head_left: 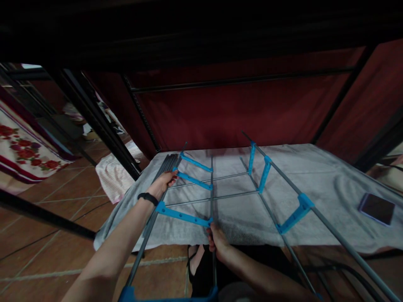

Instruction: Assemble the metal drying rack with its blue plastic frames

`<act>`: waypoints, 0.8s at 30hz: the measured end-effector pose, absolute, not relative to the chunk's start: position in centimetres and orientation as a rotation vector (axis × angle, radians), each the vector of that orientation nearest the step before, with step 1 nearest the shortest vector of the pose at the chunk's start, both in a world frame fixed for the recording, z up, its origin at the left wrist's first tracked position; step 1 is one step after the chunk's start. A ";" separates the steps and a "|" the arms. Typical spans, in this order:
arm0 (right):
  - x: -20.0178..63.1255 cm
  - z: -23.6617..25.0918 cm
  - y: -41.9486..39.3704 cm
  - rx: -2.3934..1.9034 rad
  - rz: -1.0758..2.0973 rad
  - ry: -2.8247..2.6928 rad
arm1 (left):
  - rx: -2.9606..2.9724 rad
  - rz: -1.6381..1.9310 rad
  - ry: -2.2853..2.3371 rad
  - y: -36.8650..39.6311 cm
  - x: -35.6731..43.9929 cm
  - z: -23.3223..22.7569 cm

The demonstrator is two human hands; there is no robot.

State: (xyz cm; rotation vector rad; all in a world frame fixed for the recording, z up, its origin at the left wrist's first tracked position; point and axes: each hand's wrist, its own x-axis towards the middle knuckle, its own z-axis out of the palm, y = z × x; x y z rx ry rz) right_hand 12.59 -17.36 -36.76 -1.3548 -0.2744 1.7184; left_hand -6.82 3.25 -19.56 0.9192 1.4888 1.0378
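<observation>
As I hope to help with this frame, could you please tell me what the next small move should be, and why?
I'd probably use the left hand to check that the blue bar beside it sits firmly on the left grey tube, while the right hand steadies the next nearer blue bar: each hand is at a bar's end where it meets a tube.

A narrow, smooth black wristband (147, 197) circles the left wrist. The left hand (166, 180) and right hand (218, 243) are bare, as are both forearms (118, 241). Plain, dark black cloth (203, 277) covers the legs, and a thin-strapped black sandal (189, 261) frames one partly exposed foot (197, 260).
</observation>
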 end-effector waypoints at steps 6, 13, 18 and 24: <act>13.2 -37.7 -17.7 -1.157 1.789 -0.215 | 0.873 1.013 1.581 3.3 -8.1 -21.4; 14.4 -37.3 -18.2 -0.947 1.708 -0.238 | 0.771 0.943 1.670 4.0 -9.5 -24.1; 15.3 -36.7 -18.5 -0.862 1.718 -0.269 | 0.785 0.962 1.668 3.4 -9.8 -25.5; 15.9 -36.8 -19.0 -0.885 1.751 -0.277 | 0.831 1.005 1.653 2.8 -9.5 -26.9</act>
